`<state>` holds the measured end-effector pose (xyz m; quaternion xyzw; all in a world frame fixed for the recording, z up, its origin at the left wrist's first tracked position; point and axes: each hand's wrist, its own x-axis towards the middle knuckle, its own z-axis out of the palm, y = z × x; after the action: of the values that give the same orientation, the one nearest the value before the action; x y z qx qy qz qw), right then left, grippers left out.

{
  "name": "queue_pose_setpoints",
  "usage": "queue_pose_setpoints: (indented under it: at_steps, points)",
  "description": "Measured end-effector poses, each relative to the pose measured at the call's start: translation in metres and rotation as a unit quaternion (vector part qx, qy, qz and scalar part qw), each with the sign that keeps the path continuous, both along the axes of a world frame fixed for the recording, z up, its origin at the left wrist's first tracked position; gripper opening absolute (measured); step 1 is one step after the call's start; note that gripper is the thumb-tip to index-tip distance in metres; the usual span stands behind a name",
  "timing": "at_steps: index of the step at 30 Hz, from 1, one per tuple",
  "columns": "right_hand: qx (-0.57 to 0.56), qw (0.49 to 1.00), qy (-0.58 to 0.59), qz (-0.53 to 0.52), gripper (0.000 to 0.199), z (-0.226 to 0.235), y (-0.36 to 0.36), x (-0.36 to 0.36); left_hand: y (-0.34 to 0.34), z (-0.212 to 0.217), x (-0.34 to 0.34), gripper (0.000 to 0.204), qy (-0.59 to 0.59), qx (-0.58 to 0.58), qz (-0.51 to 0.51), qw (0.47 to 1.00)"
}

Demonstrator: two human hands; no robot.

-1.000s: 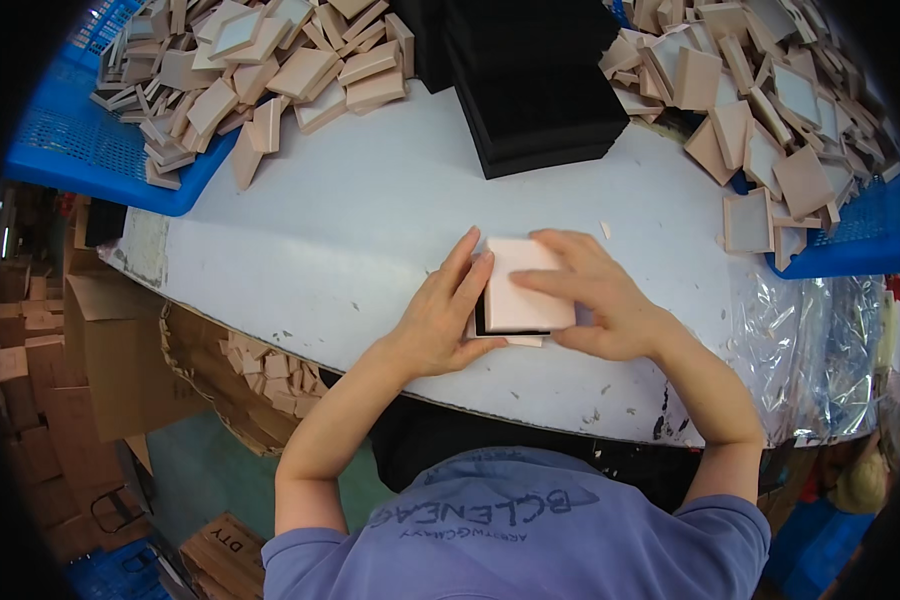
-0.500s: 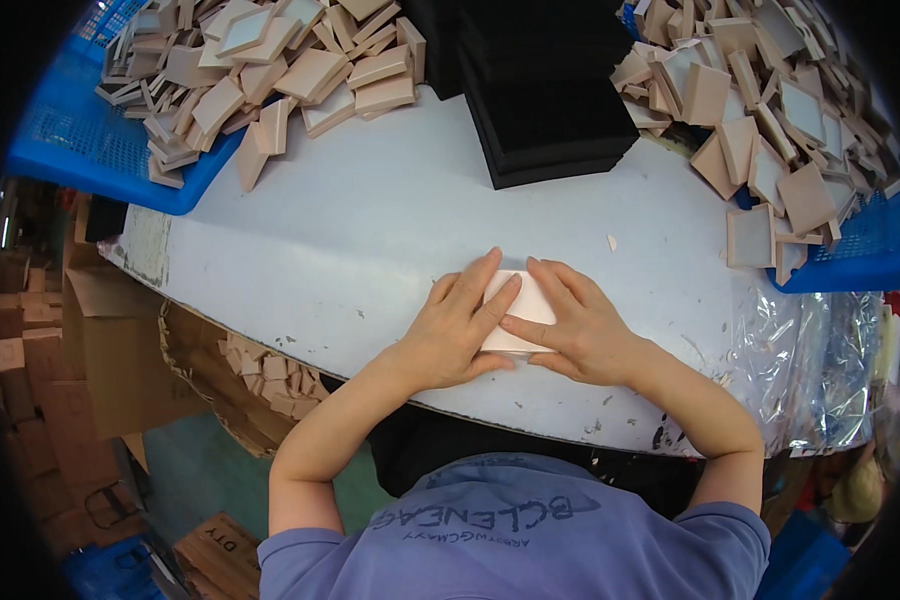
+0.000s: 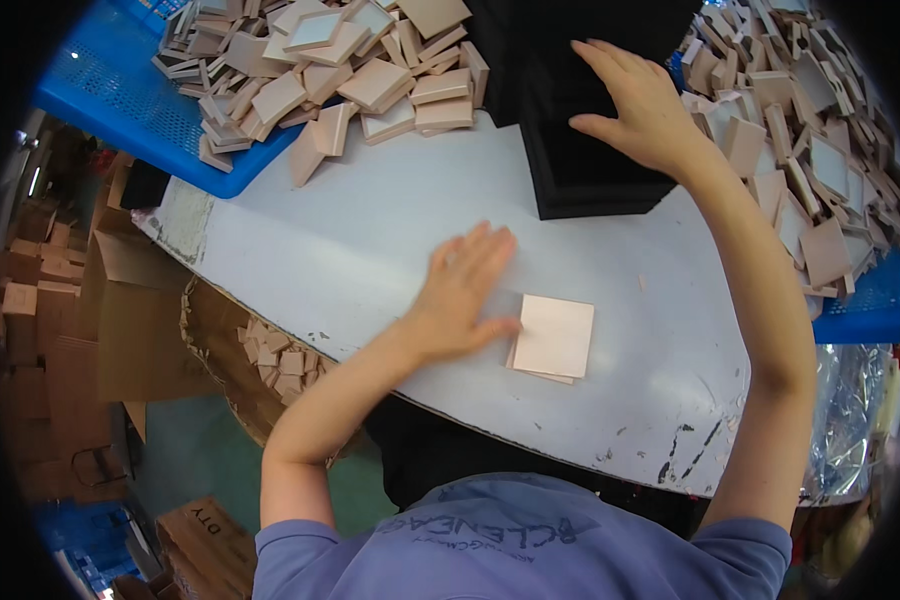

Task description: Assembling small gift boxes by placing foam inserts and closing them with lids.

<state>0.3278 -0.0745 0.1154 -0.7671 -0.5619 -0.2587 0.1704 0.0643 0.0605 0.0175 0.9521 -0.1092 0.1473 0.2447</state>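
A square pale pink box [image 3: 557,335] lies on the white table, its upper piece set slightly askew over a lower one. My left hand [image 3: 462,295] hovers at the box's left side, fingers spread and a little blurred; the thumb tip reaches its left edge, and I cannot tell whether it touches. Farther off, my right hand [image 3: 638,105] is stretched over the stack of black foam blocks [image 3: 595,180], with fingers apart and nothing in them. Whether the right fingertips touch the black stack is unclear.
Small pale boxes [image 3: 375,85] spill from a blue basket [image 3: 120,110] at the far left. More boxes [image 3: 825,165] heap over another blue basket [image 3: 860,312] at the right. Clear plastic film [image 3: 848,420] hangs at the right edge. A carton [image 3: 235,370] of small boxes stands below left.
Both hands have let go of the pink box. My right hand has moved up and away to the black stack, while the left has shifted off to the box's left.
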Motion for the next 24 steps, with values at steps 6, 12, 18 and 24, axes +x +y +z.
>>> queue_pose_setpoints:
  at_steps: [6,12,18,24]
  points:
    - [-0.032,0.995,-0.002,-0.09,0.079,-0.025,0.019,0.01,0.167,-0.002,0.043,0.071,-0.062,0.101,0.283,0.952]
    - [0.01,0.992,0.076,-0.103,0.075,-0.021,0.025,0.003,0.279,0.0,0.081,0.073,-0.027,-0.17,0.385,0.907]
    - [0.063,0.977,0.197,-0.056,0.064,-0.022,0.013,0.017,0.256,-0.016,0.105,0.074,0.113,-0.041,0.478,0.87]
    - [0.104,0.928,0.358,0.011,0.059,-0.018,0.004,0.023,0.215,-0.012,0.085,0.066,0.087,-0.057,0.405,0.908]
